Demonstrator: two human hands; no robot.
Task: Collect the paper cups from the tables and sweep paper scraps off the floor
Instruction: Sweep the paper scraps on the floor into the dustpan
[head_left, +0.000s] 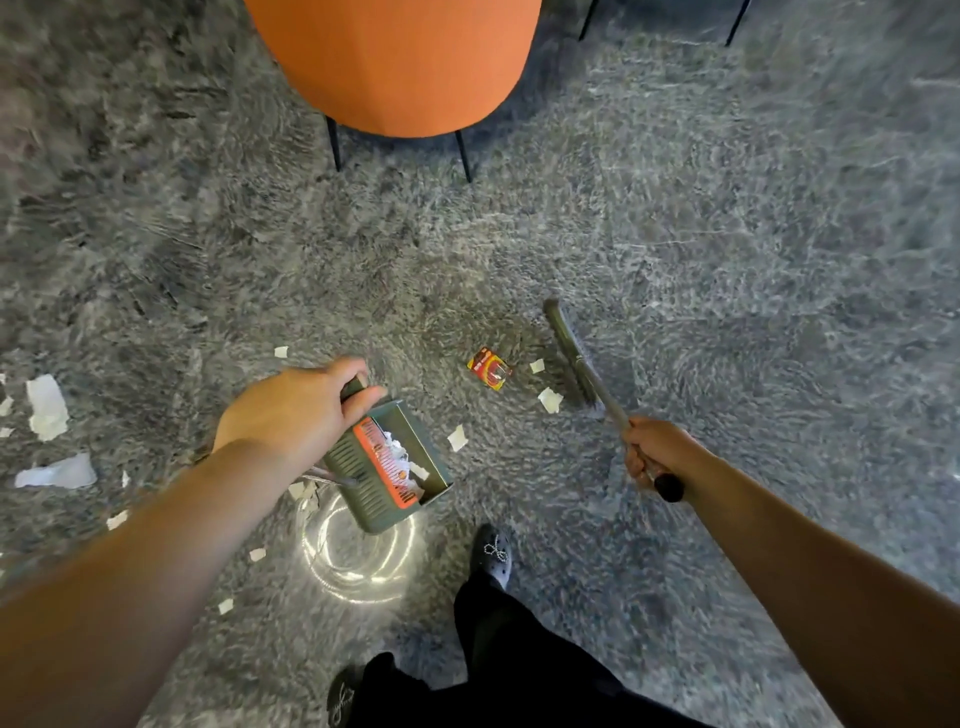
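Lying between the hands (306, 410) (655, 454), paper scraps (549, 399) dot the carpet (727, 234).

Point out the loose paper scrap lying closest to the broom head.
The small white scrap just left of the broom head, beside the red-and-yellow wrapper. The other scraps lie farther left or nearer the dustpan.

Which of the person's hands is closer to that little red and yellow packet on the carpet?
Left. The left hand, gripping the dustpan, is nearer the packet; the right hand, gripping the broom, is farther.

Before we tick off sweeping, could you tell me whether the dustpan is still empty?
No, white paper scraps already lie inside the dustpan held by the left hand.
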